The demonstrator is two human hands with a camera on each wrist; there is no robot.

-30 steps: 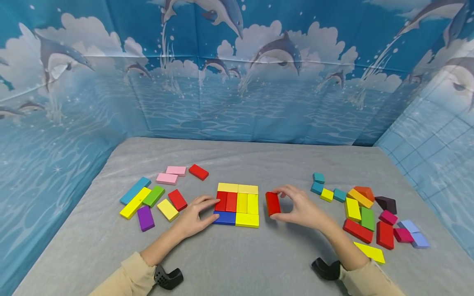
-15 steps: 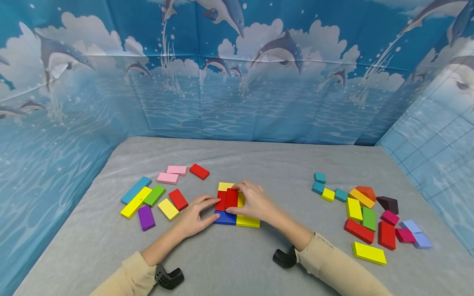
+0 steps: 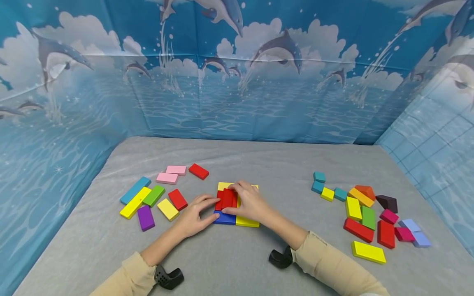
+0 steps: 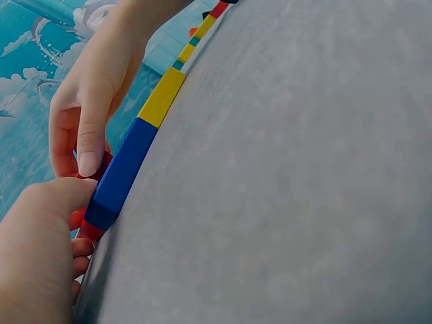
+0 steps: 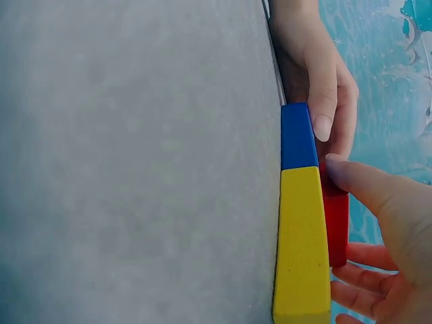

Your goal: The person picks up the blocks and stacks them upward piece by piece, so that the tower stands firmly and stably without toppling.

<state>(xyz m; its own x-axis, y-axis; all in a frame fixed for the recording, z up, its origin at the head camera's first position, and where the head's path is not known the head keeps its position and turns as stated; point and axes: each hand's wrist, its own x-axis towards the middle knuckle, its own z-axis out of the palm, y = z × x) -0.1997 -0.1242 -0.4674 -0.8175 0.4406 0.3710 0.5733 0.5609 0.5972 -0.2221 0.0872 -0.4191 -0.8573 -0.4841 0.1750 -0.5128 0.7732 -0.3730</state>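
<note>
A flat rectangle of wooden blocks lies mid-table, with a blue block (image 3: 225, 218) and a yellow block (image 3: 247, 221) along its near side. Over its red part, my right hand (image 3: 251, 203) pinches a red block (image 3: 228, 198) between thumb and fingers. In the right wrist view this red block (image 5: 337, 226) stands above the level of the yellow block (image 5: 301, 243). My left hand (image 3: 193, 216) rests at the left side of the rectangle, thumb by the blue block (image 4: 125, 172) and forefinger by the red. The right hand covers some of the yellow blocks.
Left on the grey cloth lie loose blocks, among them a purple block (image 3: 146, 218), a green block (image 3: 154, 196) and a pink block (image 3: 167, 178). Several more spread at the right, including a long yellow block (image 3: 368, 252). A dolphin-print curtain (image 3: 237, 102) rises behind.
My right hand has carried the red block from right of the rectangle leftward over its red part, shifting slightly further left in the last half second. The left hand stays put.
</note>
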